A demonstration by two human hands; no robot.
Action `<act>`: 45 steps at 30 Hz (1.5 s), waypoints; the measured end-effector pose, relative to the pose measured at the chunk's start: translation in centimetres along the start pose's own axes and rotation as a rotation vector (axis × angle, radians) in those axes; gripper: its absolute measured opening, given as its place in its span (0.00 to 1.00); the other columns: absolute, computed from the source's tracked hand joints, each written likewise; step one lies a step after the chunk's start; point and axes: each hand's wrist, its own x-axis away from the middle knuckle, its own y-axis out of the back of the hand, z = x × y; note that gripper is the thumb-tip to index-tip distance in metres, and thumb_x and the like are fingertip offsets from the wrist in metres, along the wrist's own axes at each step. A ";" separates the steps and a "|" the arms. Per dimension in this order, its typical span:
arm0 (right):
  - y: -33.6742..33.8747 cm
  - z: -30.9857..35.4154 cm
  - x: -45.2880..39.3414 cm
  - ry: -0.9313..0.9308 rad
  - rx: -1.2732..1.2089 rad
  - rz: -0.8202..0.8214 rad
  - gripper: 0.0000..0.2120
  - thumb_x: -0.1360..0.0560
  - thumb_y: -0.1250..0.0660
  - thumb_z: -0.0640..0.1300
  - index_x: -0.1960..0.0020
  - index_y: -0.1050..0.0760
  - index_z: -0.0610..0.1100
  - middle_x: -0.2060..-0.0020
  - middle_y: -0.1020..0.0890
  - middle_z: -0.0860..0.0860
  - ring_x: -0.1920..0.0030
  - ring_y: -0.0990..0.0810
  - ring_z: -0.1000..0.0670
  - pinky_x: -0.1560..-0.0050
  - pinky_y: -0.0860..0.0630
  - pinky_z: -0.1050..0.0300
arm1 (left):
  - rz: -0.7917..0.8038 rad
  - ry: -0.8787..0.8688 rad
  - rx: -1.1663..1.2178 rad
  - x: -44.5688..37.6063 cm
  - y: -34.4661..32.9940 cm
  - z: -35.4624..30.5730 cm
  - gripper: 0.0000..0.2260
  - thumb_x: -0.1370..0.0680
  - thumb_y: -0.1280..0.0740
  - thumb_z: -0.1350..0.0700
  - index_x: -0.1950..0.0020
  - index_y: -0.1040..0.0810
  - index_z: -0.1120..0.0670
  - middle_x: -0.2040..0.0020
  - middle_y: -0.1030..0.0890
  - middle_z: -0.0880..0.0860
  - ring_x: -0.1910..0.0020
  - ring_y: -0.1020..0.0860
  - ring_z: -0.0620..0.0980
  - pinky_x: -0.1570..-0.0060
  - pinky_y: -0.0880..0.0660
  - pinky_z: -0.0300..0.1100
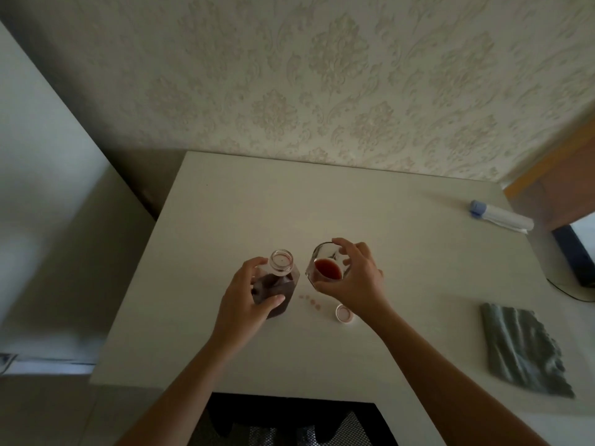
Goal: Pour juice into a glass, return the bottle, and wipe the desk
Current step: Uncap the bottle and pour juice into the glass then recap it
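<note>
- Gripping the uncapped juice bottle (277, 284), left hand (248, 294) is wrapping its body; neck is standing roughly upright, leaning slightly away.
- Right hand (354, 281) is clamping the glass (326, 267), part-filled, just beside the bottle on the bench (402, 220).
- Cap (344, 313) and spilled drops (310, 300) are lying near the right wrist.
- Cloth (524, 346) is sitting well right, nearer the right hand.

You have the uncapped bottle (277, 286) of dark juice upright mid-desk (402, 220), the glass (326, 267) just beside it holding red juice, drops (310, 300) and the cap (344, 313) before them — the folded grey cloth (524, 347) near the right edge.
</note>
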 end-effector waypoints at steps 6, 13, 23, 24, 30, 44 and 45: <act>-1.6 -1.8 -0.7 -0.055 0.021 0.004 0.33 0.41 0.26 0.62 0.39 0.34 0.60 0.47 0.29 0.56 0.52 0.25 0.53 0.47 0.33 0.52 | 0.016 0.071 0.064 -0.3 -1.1 0.7 0.31 0.34 0.23 0.57 0.47 0.36 0.29 0.47 0.23 0.42 0.47 0.23 0.43 0.49 0.23 0.46; -3.2 -3.9 -1.3 -0.103 0.064 0.043 0.34 0.41 0.25 0.57 0.39 0.34 0.59 0.48 0.29 0.55 0.52 0.25 0.52 0.48 0.35 0.52 | 0.027 0.095 0.135 -0.5 -1.5 1.2 0.31 0.35 0.23 0.60 0.47 0.34 0.32 0.45 0.23 0.40 0.44 0.23 0.42 0.48 0.23 0.41; -4.1 -5.1 -1.6 -0.144 0.114 0.043 0.35 0.43 0.24 0.57 0.40 0.35 0.60 0.48 0.29 0.55 0.53 0.25 0.52 0.51 0.36 0.53 | 0.058 0.089 0.171 -0.4 -1.1 1.6 0.30 0.34 0.25 0.64 0.45 0.33 0.36 0.44 0.22 0.43 0.44 0.23 0.40 0.49 0.25 0.35; -4.1 -5.1 -1.6 -0.146 0.115 0.044 0.35 0.43 0.24 0.57 0.40 0.35 0.60 0.48 0.29 0.55 0.52 0.25 0.52 0.52 0.36 0.53 | 0.057 0.086 0.173 -0.3 -1.2 1.6 0.30 0.34 0.24 0.64 0.45 0.33 0.36 0.44 0.22 0.43 0.44 0.23 0.40 0.49 0.24 0.35; -4.3 -5.3 -1.6 -0.155 0.103 0.071 0.36 0.44 0.23 0.53 0.40 0.35 0.60 0.47 0.29 0.53 0.52 0.24 0.50 0.50 0.36 0.52 | 0.065 0.076 0.171 -0.1 -1.0 1.9 0.31 0.35 0.24 0.61 0.45 0.33 0.33 0.43 0.22 0.45 0.43 0.23 0.44 0.46 0.23 0.47; -3.1 -5.4 -1.4 -0.166 0.324 0.319 0.64 0.47 0.25 0.69 0.25 0.60 0.54 0.28 0.42 0.48 0.33 0.34 0.43 0.38 0.32 0.39 | 0.073 0.067 0.112 0.0 -1.1 2.3 0.30 0.35 0.24 0.58 0.43 0.34 0.34 0.44 0.22 0.39 0.44 0.23 0.41 0.45 0.23 0.52; -2.9 -5.6 -0.9 -0.192 0.329 0.294 0.63 0.47 0.25 0.69 0.25 0.59 0.53 0.29 0.41 0.49 0.34 0.33 0.43 0.39 0.31 0.41 | 0.073 0.064 0.105 0.0 -1.1 2.4 0.31 0.35 0.24 0.58 0.43 0.34 0.33 0.44 0.23 0.39 0.44 0.23 0.41 0.45 0.23 0.51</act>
